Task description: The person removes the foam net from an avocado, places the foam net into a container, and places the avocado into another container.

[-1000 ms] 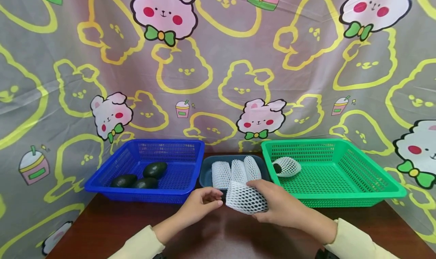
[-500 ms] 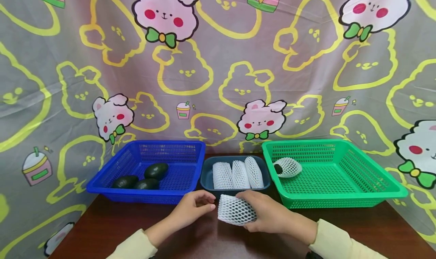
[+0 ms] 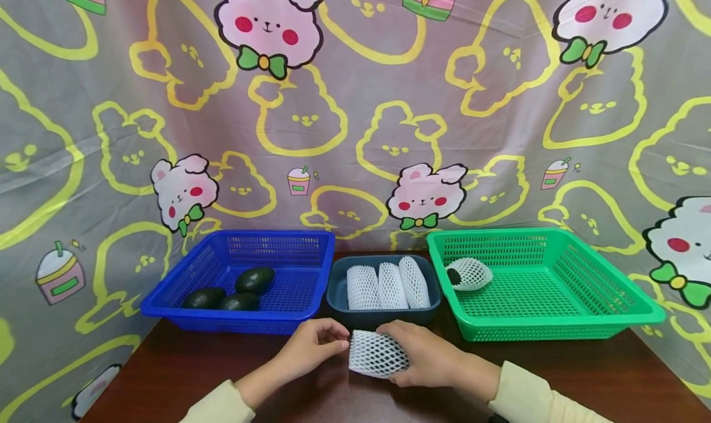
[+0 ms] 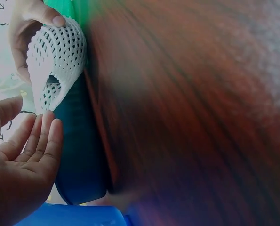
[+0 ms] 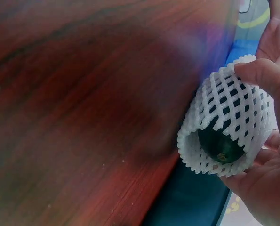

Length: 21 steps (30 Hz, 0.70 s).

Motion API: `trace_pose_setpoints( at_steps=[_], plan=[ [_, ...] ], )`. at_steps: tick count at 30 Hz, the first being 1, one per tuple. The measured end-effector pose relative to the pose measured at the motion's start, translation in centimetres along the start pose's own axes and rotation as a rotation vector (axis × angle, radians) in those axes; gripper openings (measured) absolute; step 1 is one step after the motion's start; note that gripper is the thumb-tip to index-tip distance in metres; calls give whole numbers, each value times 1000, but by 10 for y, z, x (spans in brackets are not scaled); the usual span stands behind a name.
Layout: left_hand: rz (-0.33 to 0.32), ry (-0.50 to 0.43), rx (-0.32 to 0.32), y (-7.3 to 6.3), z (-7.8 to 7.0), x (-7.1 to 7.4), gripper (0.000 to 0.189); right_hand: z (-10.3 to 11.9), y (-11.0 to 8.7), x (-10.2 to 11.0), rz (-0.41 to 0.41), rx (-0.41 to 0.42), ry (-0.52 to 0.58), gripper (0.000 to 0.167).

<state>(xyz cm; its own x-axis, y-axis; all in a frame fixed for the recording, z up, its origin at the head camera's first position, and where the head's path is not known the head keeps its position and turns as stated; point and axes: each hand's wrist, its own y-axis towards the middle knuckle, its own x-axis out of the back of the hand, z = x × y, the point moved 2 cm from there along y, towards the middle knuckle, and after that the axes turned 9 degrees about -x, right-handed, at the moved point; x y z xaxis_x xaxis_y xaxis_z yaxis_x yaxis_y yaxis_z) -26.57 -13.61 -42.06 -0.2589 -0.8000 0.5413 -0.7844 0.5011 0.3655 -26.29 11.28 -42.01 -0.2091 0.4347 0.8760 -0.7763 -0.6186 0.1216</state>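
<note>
My right hand grips a white foam net sleeve just in front of the dark tray. Inside the sleeve, a dark green avocado shows at the end facing the right wrist camera. Thumb and fingers lie on opposite sides of the net. At the sleeve's other, left end is my left hand, its fingers fairly straight and relaxed. Its fingertips are right at the net's rim; whether they touch it I cannot tell.
A blue basket at left holds 3 avocados. The dark tray in the middle holds 3 foam net sleeves. In the green basket at right lies a netted avocado. A patterned curtain hangs behind.
The right hand has brought the netted avocado down and left, from over the tray's front edge to nearer me. The left hand has shifted slightly left and down and is now closer to the net.
</note>
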Motion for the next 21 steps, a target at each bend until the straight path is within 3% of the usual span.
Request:
trace_pose_setpoints(
  at_steps=[6,13,21],
  plan=[
    [25,-4,8,-1,3,-1,14,-1,1,0,23,7,-5,72],
    [70,-71,16,1,2,-6,11,0,0,3,45,7,-18,74],
    [62,-316,62,1,2,-13,16,1,-3,7,93,-49,7,78]
  ],
)
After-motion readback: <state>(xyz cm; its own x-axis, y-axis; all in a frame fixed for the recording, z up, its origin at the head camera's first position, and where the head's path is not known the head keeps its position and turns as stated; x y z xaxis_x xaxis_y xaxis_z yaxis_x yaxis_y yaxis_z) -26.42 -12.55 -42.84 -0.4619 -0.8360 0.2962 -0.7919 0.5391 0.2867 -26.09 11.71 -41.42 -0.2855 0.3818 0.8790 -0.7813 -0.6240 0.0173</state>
